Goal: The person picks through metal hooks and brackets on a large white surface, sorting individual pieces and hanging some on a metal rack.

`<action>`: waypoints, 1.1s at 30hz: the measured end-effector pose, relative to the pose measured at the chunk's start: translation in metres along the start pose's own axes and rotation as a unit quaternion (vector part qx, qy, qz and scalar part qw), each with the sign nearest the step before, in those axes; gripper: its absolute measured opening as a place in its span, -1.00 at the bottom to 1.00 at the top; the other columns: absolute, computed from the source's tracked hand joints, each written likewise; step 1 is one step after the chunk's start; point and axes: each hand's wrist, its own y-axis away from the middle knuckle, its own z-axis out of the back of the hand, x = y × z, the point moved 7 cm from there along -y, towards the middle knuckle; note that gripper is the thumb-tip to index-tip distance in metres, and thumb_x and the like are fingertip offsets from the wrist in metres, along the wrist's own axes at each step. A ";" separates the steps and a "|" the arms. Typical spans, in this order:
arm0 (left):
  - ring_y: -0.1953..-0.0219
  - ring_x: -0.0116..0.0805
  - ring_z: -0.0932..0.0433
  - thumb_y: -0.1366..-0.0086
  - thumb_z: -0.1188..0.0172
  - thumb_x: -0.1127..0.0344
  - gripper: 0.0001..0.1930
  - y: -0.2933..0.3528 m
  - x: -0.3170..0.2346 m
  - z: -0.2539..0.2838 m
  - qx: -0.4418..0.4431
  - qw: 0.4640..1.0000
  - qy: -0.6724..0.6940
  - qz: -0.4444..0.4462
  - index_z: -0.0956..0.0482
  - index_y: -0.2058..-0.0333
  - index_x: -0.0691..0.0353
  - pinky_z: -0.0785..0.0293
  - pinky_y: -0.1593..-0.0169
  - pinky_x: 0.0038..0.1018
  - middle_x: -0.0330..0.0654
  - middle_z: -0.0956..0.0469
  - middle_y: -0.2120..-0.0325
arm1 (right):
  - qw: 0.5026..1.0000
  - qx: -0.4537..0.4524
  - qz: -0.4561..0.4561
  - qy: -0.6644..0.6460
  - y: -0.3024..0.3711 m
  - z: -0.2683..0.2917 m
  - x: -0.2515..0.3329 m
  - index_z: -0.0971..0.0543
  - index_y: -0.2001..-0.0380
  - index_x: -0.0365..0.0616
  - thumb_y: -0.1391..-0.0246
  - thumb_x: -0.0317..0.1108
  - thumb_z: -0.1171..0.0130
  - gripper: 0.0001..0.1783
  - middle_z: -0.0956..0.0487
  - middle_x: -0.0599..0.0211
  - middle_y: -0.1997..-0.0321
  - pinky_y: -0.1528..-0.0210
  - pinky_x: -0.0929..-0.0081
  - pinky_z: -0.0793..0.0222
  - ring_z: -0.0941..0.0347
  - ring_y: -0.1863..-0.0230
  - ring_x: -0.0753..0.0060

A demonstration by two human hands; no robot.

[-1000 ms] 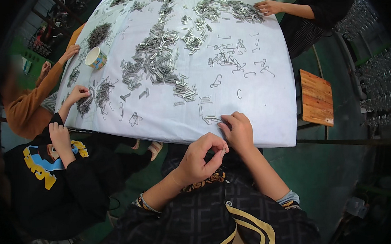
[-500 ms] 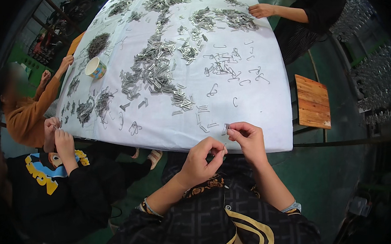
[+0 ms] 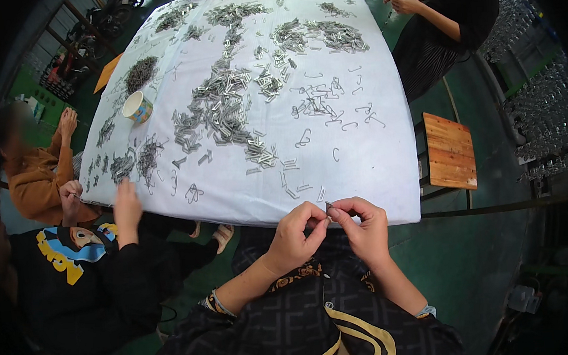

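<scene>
Grey metal shows at your right hand (image 3: 364,228): a small piece (image 3: 329,206) clamped between thumb and forefinger, just beside your left hand's (image 3: 299,236) fingertips. Those left fingers pinch together, their contents too small to tell. The piece's long axis is unclear. Just beyond, on the desk (image 3: 381,171), one loose clip (image 3: 321,193) points lengthwise away from you.

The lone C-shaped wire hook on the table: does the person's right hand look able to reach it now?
Probably yes: only bare white cloth seems to lie between the right hand and the hook, though that hand pinches a small metal piece.
</scene>
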 end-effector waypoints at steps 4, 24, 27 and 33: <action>0.37 -0.48 -0.53 -0.18 -0.16 0.51 -0.91 -0.002 0.003 -0.001 0.068 0.996 0.012 0.050 -0.46 0.34 0.36 -0.45 0.25 -0.56 -0.16 -0.56 0.46 | 0.997 -0.021 0.060 0.051 0.003 0.003 0.014 -0.60 0.40 -0.30 0.01 -0.53 -0.21 -0.92 -0.57 0.21 0.47 0.34 0.54 -0.40 -0.51 0.43 0.43; 0.27 -0.17 -0.56 -0.03 -0.17 0.44 -0.91 -0.200 0.102 -0.053 -0.005 0.831 -0.549 -0.093 -0.64 0.48 0.27 -0.57 0.28 -0.34 -0.12 -0.54 0.38 | 0.991 -0.009 0.101 0.085 0.026 0.005 0.035 -0.58 0.43 -0.28 0.02 -0.55 -0.21 -0.96 -0.55 0.20 0.48 0.33 0.51 -0.37 -0.49 0.43 0.36; 0.29 -0.22 -0.58 -0.02 -0.19 0.43 -0.90 -0.202 0.087 -0.061 0.051 0.808 -0.581 -0.080 -0.65 0.46 0.24 -0.57 0.31 -0.38 -0.12 -0.56 0.36 | 0.990 -0.007 0.106 0.091 0.028 0.006 0.029 -0.58 0.42 -0.28 0.01 -0.55 -0.21 -0.96 -0.55 0.21 0.48 0.34 0.52 -0.38 -0.50 0.44 0.37; 0.28 -0.22 -0.59 -0.01 -0.20 0.41 -0.90 -0.201 0.093 -0.058 0.076 0.798 -0.593 -0.074 -0.65 0.45 0.23 -0.57 0.34 -0.40 -0.09 -0.56 0.37 | 0.991 0.007 0.110 0.082 0.028 0.001 0.029 -0.58 0.42 -0.28 0.00 -0.56 -0.21 -0.96 -0.56 0.21 0.47 0.33 0.52 -0.38 -0.50 0.44 0.38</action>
